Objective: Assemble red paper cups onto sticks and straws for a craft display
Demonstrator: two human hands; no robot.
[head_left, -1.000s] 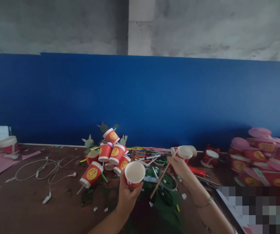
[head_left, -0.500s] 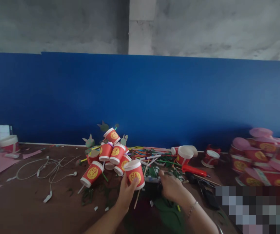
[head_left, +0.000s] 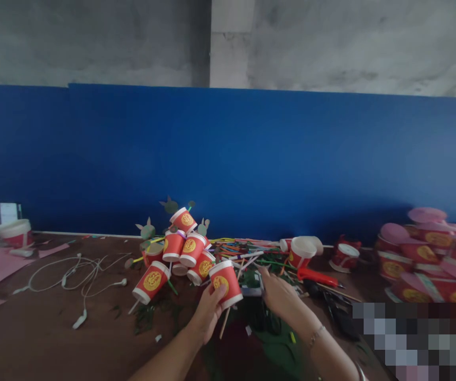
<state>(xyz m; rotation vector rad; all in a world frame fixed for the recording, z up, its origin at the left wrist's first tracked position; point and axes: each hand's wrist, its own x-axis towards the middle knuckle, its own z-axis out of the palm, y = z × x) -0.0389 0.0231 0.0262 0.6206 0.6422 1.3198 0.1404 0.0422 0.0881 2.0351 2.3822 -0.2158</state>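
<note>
My left hand (head_left: 211,309) is closed around a red paper cup (head_left: 231,288) with a white rim and a yellow round emblem. The cup is tilted, its rim up and to the left. To its right, my right hand (head_left: 279,293) reaches low over the scraps, fingers curled together. Something pale shows at its fingertips, too blurred to name. Below that hand lies a dark object (head_left: 265,317), partly hidden. A thin wooden stick (head_left: 224,324) shows beneath the held cup. Green scraps (head_left: 279,349) cover the table around both hands.
Left of the held cup is a pile of similar cups (head_left: 191,250) with sticks and rabbit cutouts. White earphones (head_left: 87,275) lie further left. Red-handled tool (head_left: 319,276), dark tools (head_left: 339,312) and stacked pink-lidded cups (head_left: 430,254) are at right. A blue panel (head_left: 228,164) stands behind.
My left hand has shifted slightly right and tipped the cup's base further right. My right hand's fingers have curled downward, and a pale thing now shows at their tips.
</note>
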